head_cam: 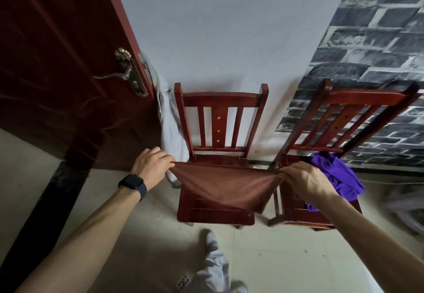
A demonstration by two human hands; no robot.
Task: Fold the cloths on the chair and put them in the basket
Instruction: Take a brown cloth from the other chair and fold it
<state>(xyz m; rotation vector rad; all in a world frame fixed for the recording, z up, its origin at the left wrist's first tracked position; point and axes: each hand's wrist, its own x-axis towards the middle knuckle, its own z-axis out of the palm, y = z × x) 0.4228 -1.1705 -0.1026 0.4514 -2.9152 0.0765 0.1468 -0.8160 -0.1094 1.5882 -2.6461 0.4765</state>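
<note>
**Brown cloth stretched for first fold**

Head view, centre frame: left hand (152, 166) and right hand (302, 179) each pinch a corner of the brown cloth (223, 186) over the middle chair (220, 118). Purple cloth (336, 173) waits right. Likely next: bring corners together. Basket unseen.

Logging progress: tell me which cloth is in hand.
The brown cloth, pinched by left hand and right hand; the purple cloth lies crumpled on the other chair.
</note>
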